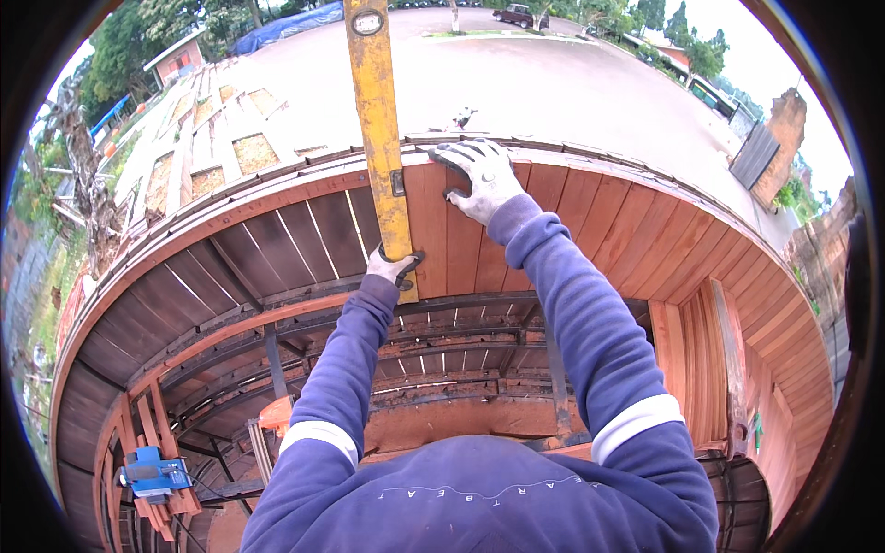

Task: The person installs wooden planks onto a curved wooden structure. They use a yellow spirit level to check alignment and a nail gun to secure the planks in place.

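The left hand (394, 267) is gripping the near end of a yellow level (376, 111) lying across the boards (599, 217); it's looking stiff to me, best held by its edges. The right hand (481, 177) is spreading wide nearby.

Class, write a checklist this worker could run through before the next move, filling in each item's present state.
1. Yellow level held: ok; left hand grips near its lower end.
2. Right hand at the far edge of the reddish planks: ok.
3. Gloves on both hands: ok.
4. Vial reading: cannot tell; too small.
5. Reddish planks on both sides of the level: not ok; dark boards with gaps lie left.
6. Blue power tool apart from both hands: ok.
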A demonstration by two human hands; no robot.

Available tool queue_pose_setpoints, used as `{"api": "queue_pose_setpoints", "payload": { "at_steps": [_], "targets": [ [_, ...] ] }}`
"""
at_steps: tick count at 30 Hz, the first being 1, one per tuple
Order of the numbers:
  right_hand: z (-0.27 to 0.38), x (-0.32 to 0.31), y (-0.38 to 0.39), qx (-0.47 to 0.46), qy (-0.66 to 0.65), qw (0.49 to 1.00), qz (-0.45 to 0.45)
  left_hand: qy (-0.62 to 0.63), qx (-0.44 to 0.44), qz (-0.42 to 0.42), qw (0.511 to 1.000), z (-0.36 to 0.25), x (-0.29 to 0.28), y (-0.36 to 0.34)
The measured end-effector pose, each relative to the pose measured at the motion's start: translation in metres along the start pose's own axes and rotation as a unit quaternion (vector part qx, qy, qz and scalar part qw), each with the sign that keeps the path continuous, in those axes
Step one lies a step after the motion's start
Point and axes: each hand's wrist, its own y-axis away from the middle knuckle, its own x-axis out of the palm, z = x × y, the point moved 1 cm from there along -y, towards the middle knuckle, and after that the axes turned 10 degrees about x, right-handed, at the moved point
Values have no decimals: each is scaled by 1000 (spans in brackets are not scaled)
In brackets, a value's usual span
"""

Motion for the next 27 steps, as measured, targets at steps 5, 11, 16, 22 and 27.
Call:
{"api": "queue_pose_setpoints", "payload": {
  "at_steps": [5,11,16,22,27],
  "targets": [
    [0,3,-4,4,20,1000,12,-44,9,4,999,0,-2,-6],
    [-1,3,-4,6,18,1000,12,36,30,-8,999,3,-3,-4],
    [0,3,-4,8,31,999,15,-29,41,-21,999,7,0,-8],
    [-1,6,-4,13,39,999,15,-28,36,-23,999,-2,4,-3],
    [-2,6,-4,9,35,999,11,-20,22,-36,999,-16,9,3]
  ]
}}
